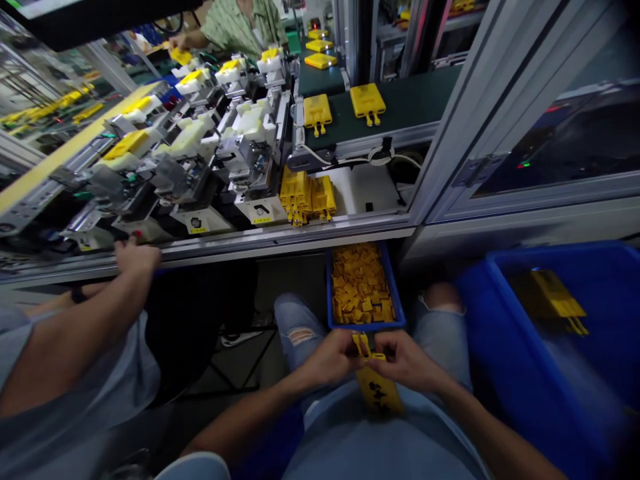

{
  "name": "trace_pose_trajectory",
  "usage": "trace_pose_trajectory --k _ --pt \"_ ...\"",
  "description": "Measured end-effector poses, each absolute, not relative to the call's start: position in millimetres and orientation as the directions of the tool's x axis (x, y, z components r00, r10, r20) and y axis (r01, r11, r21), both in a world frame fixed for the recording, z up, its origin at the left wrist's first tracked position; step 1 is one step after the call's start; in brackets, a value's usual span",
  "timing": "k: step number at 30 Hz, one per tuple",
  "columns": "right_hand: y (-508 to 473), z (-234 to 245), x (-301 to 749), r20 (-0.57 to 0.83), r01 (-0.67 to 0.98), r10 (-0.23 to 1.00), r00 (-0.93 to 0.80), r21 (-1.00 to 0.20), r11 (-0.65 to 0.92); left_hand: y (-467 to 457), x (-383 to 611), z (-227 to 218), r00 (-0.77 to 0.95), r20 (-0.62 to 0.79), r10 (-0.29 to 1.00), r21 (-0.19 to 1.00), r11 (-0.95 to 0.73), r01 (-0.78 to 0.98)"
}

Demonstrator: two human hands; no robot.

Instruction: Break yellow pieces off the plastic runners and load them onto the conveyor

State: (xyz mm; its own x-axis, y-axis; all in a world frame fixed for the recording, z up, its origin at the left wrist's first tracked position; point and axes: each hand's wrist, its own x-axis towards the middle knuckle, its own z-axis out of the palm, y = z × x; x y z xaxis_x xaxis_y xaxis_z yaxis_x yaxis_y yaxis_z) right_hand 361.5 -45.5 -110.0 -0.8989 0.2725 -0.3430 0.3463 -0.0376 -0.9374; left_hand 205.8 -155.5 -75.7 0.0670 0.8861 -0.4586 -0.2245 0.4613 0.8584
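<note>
Low in front of my lap, I hold a yellow power bank [380, 392] with dark markings on its face. It hangs tilted toward my body, its short cable end pointing away from me. My left hand [334, 359] pinches the left side of that cable end. On the other side, my right hand [413, 361] is closed on the right part of the same end, fingertips close to the left ones. Just beyond my hands is a blue bin [329, 293] filled with small yellow square pieces [363, 280].
Stacked yellow power banks [296, 192] stand at the bench edge, beside a row of white fixtures [253, 123]. Others lie on a green conveyor [410, 97]. A blue crate [505, 280] at right holds a yellow power bank [553, 293]. At left, a co-worker's hand [136, 257] touches the bench front.
</note>
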Motion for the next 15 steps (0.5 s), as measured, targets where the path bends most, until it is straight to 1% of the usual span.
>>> trace_pose_trajectory --k 3,6,7,9,10,11,12,13,15 --pt "-49.4 -104.7 358.6 -0.312 0.33 0.276 -0.909 -0.944 0.017 -161.2 209.8 -82.7 -0.032 -0.45 0.893 0.885 0.44 -0.152" --pt "-49.4 -110.4 358.6 -0.297 0.312 0.314 -0.902 -0.95 -0.003 -163.7 210.3 -89.5 -0.095 -0.441 0.893 0.896 0.431 -0.11" --pt "-47.5 -116.8 358.1 -0.298 0.308 0.321 -0.899 -0.951 -0.021 -163.4 209.0 -90.3 -0.096 -0.437 0.894 0.899 0.43 -0.085" --pt "-38.9 -137.0 354.1 -0.318 0.307 0.289 -0.903 -0.948 -0.085 -160.7 203.9 -89.4 -0.049 -0.438 0.898 0.899 0.437 -0.022" --pt "-32.2 -150.0 349.9 -0.343 0.323 0.267 -0.901 -0.939 -0.118 -158.4 200.0 -87.6 -0.009 -0.446 0.895 0.895 0.446 0.005" --pt "-24.3 -164.0 344.0 -0.382 0.364 0.264 -0.885 -0.924 -0.115 -155.4 195.3 -84.9 0.025 -0.457 0.889 0.89 0.456 0.026" --pt "-15.7 -178.0 336.5 -0.427 0.424 0.291 -0.856 -0.902 -0.077 -151.8 189.9 -80.9 0.043 -0.461 0.886 0.887 0.46 0.038" --pt "-7.1 -191.1 328.2 -0.464 0.491 0.35 -0.814 -0.871 -0.012 -147.4 183.8 -75.6 0.03 -0.454 0.89 0.89 0.453 0.048" --pt "6.9 -211.8 311.4 -0.471 0.601 0.492 -0.732 -0.787 0.142 -136.6 170.2 -60.5 -0.075 -0.394 0.916 0.913 0.399 0.086"
